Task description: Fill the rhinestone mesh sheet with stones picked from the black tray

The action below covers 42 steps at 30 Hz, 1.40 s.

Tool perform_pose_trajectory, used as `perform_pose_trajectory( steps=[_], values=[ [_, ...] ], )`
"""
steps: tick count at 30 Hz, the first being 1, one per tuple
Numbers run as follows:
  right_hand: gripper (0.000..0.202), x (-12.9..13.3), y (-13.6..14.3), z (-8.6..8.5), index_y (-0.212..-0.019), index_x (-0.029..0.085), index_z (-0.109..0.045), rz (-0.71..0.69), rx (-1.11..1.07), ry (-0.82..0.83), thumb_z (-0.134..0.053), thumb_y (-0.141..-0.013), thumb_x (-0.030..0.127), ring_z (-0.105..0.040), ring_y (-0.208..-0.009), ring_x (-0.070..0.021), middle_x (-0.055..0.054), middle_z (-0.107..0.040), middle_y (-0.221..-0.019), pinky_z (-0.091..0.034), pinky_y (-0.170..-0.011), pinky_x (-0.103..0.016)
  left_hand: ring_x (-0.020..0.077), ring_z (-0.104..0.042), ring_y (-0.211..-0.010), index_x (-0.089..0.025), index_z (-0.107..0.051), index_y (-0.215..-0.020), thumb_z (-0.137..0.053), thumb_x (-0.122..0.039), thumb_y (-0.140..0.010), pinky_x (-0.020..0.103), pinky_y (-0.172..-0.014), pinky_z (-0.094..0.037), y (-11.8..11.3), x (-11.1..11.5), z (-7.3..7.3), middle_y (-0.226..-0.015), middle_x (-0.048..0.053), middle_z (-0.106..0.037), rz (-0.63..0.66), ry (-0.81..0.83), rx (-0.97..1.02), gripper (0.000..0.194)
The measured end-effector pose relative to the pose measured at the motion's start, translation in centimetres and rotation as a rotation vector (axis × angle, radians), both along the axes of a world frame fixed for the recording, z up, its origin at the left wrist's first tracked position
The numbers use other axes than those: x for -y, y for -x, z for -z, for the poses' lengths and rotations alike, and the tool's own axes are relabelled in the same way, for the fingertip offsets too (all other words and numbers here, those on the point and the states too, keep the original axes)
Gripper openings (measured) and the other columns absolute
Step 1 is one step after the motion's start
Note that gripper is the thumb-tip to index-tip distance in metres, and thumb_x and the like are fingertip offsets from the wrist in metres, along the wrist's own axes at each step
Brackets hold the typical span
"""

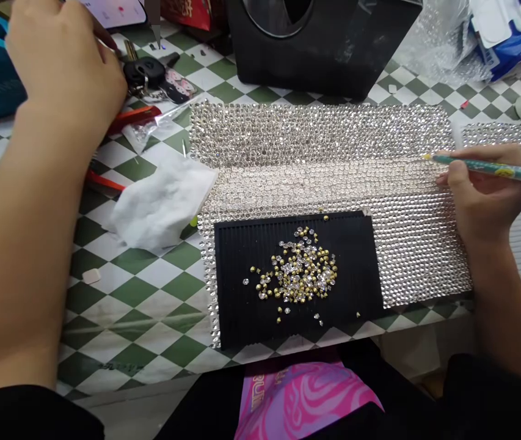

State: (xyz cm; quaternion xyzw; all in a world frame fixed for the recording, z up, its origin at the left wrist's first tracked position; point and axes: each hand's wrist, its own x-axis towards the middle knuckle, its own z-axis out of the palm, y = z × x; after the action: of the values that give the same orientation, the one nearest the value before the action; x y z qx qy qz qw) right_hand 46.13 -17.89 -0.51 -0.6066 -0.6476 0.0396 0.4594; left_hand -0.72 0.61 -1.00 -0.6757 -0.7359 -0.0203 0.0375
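Observation:
My right hand grips a teal pencil with a yellow tip. The tip points left, over a sheet of rhinestones whose stones sit in close rows. At the upper left my left hand reaches beside a lit phone; its fingertips are hidden, so its grip cannot be seen. On the lower part of the sheet lies a black ridged tray. Loose rhinestones, some gold side up and others clear side up, are heaped on it.
A bunch of keys lies by my left wrist. White tissue touches the sheet's left edge. Behind stands a black box. Further right are a blue wipes pack and another rhinestone sheet. The tablecloth is green-and-white checked.

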Motion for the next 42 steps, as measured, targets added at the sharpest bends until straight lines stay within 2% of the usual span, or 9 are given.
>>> perform_pose_trajectory(
  steps=[6,9,12,15,20,33,36,39,42],
  values=[
    [0.014,-0.1,-1.1,0.2,-0.095,0.014,-0.072,0.052,0.084,0.014,-0.068,-0.083,0.02,-0.067,-0.08,-0.0102,-0.005,-0.068,-0.096,-0.058,-0.069,-0.024,0.0285,-0.039,-0.139,-0.013,-0.042,-0.14,-0.011,-0.04,-0.101,0.036,-0.117,-0.037,-0.4,0.5,-0.5,-0.143,0.004,-0.04,0.005,-0.001,-0.001,0.056],
    [0.014,0.6,0.2,-0.6,-0.095,0.015,-0.072,0.019,0.028,-0.07,-0.067,-0.083,0.015,-0.069,-0.076,-0.0112,-0.005,-0.069,-0.093,-0.058,-0.071,-0.026,0.0323,-0.038,-0.139,-0.011,-0.043,-0.139,-0.016,-0.036,-0.102,0.043,-0.115,-0.039,-0.5,0.6,-0.8,-0.144,0.008,-0.041,0.024,-0.009,0.036,0.052],
    [0.029,2.7,3.9,-2.4,-0.102,0.019,-0.071,-0.153,0.034,-0.061,-0.068,-0.078,0.004,-0.072,-0.084,-0.0161,-0.003,-0.071,-0.093,-0.061,-0.077,-0.031,0.0353,-0.036,-0.14,-0.009,-0.043,-0.139,-0.016,-0.035,-0.1,0.047,-0.115,-0.038,-0.6,0.6,-0.9,-0.144,0.009,-0.04,0.026,-0.005,0.035,0.054],
    [0.039,5.2,8.3,-4.0,-0.11,0.024,-0.068,-0.394,-0.003,0.147,-0.067,-0.077,0.004,-0.072,-0.09,-0.0168,0.0,-0.072,-0.101,-0.063,-0.078,-0.032,0.0344,-0.038,-0.139,-0.008,-0.043,-0.14,-0.013,-0.035,-0.099,0.044,-0.118,-0.036,-0.6,0.6,-0.8,-0.144,0.009,-0.039,0.022,-0.004,0.021,0.057],
    [0.028,6.2,12.2,-4.4,-0.105,0.022,-0.064,-0.647,0.068,0.253,-0.063,-0.082,0.006,-0.072,-0.094,-0.0123,-0.001,-0.073,-0.102,-0.063,-0.077,-0.023,0.0324,-0.036,-0.14,-0.009,-0.043,-0.14,-0.015,-0.033,-0.099,0.042,-0.119,-0.034,-0.6,0.6,-0.8,-0.143,0.007,-0.04,0.017,0.0,0.006,0.055],
    [0.037,5.6,12.0,-3.6,-0.108,0.027,-0.065,-0.659,0.017,0.264,-0.064,-0.08,0.005,-0.072,-0.095,-0.0148,0.002,-0.072,-0.105,-0.064,-0.078,-0.027,0.0339,-0.036,-0.14,-0.009,-0.043,-0.139,-0.016,-0.031,-0.098,0.043,-0.118,-0.035,-1.1,1.0,-1.0,-0.142,0.007,-0.039,0.014,0.008,0.008,0.054],
    [0.036,5.1,10.2,-4.3,-0.109,0.027,-0.068,-0.482,-0.066,0.194,-0.066,-0.079,0.006,-0.071,-0.096,-0.0197,0.0,-0.072,-0.104,-0.064,-0.079,-0.037,0.0348,-0.036,-0.14,-0.008,-0.042,-0.14,-0.015,-0.031,-0.098,0.045,-0.118,-0.036,-1.1,1.0,-1.0,-0.142,0.008,-0.039,0.018,0.014,-0.005,0.055],
    [0.034,4.5,8.4,-5.1,-0.104,0.026,-0.072,-0.329,-0.086,0.016,-0.066,-0.078,0.004,-0.072,-0.087,-0.0185,0.001,-0.072,-0.095,-0.063,-0.073,-0.036,0.0362,-0.036,-0.139,-0.007,-0.042,-0.14,-0.016,-0.03,-0.097,0.047,-0.117,-0.036,-0.9,0.9,-0.9,-0.142,0.009,-0.039,0.03,0.003,0.0,0.055],
    [0.045,4.7,8.3,-5.3,-0.113,0.029,-0.069,-0.454,-0.076,0.117,-0.066,-0.077,0.002,-0.072,-0.093,-0.0189,0.002,-0.072,-0.101,-0.064,-0.077,-0.036,0.0361,-0.036,-0.14,-0.007,-0.042,-0.14,-0.014,-0.035,-0.099,0.045,-0.119,-0.034,-0.6,0.8,-0.7,-0.143,0.009,-0.039,0.028,0.001,0.038,0.057]
  ],
)
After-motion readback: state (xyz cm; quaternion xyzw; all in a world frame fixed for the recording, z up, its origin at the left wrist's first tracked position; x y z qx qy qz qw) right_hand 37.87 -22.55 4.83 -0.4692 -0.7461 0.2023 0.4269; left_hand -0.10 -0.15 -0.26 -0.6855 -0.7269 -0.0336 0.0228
